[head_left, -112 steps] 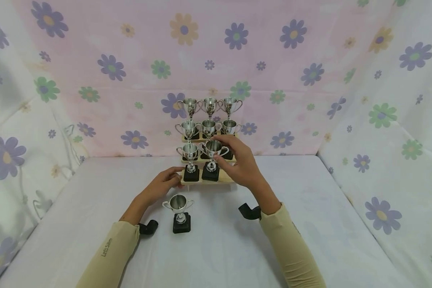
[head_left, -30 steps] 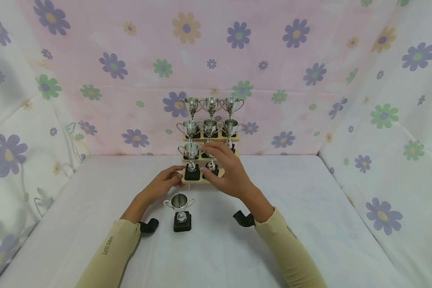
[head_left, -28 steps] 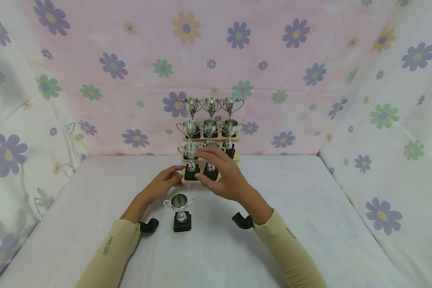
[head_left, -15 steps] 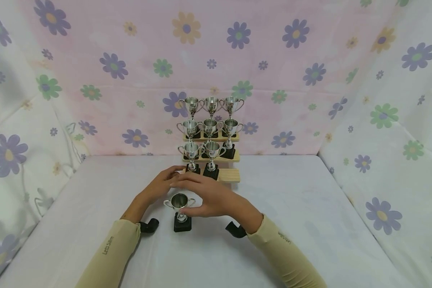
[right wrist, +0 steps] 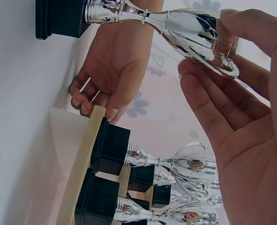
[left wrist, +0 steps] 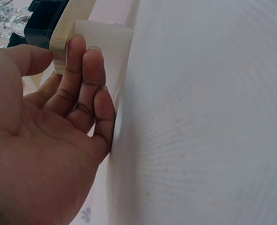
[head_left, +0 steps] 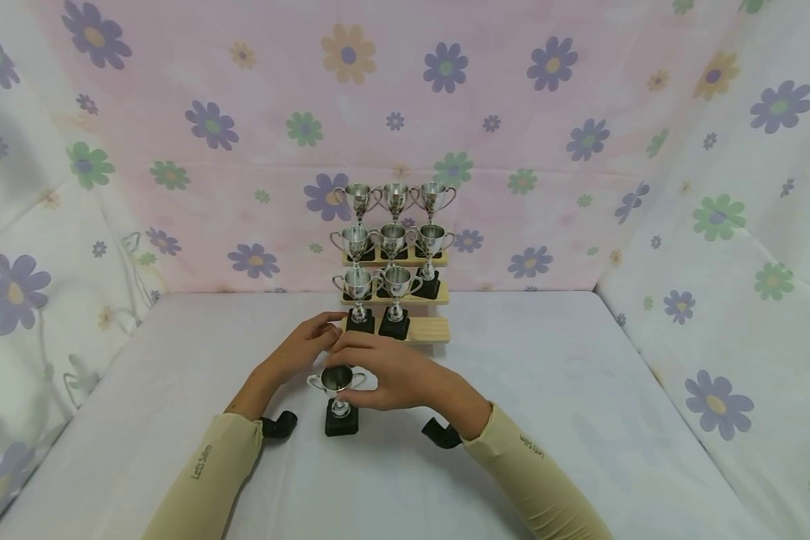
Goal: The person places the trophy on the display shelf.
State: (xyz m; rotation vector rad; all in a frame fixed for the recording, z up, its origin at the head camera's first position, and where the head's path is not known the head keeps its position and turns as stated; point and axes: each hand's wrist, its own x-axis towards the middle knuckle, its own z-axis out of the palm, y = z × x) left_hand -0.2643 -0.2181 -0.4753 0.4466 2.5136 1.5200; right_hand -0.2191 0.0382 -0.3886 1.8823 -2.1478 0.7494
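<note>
A small silver trophy cup (head_left: 341, 420) with two handles and a black square base stands upright on the white tabletop. My right hand (head_left: 394, 371) is around its cup; in the right wrist view the thumb (right wrist: 256, 26) lies at the rim with fingertips on the other side. My left hand (head_left: 304, 346) holds the left end of the lowest shelf of a wooden stepped stand (head_left: 433, 328), its thumb above the board (left wrist: 58, 47) and fingers beneath it. Two silver trophies stand on that shelf, the left one (head_left: 360, 289) and the middle one (head_left: 398, 285).
More matching trophies fill the higher shelves, such as the right one (head_left: 433, 241) and three along the top (head_left: 396, 196). Bare wood shows at the lowest shelf's right end. A flowered cloth backdrop (head_left: 405, 142) rises behind the table (head_left: 547, 390).
My right hand has let go of the middle trophy on the lowest shelf and come down toward me to the trophy on the table. The left hand has stayed at the stand.
</note>
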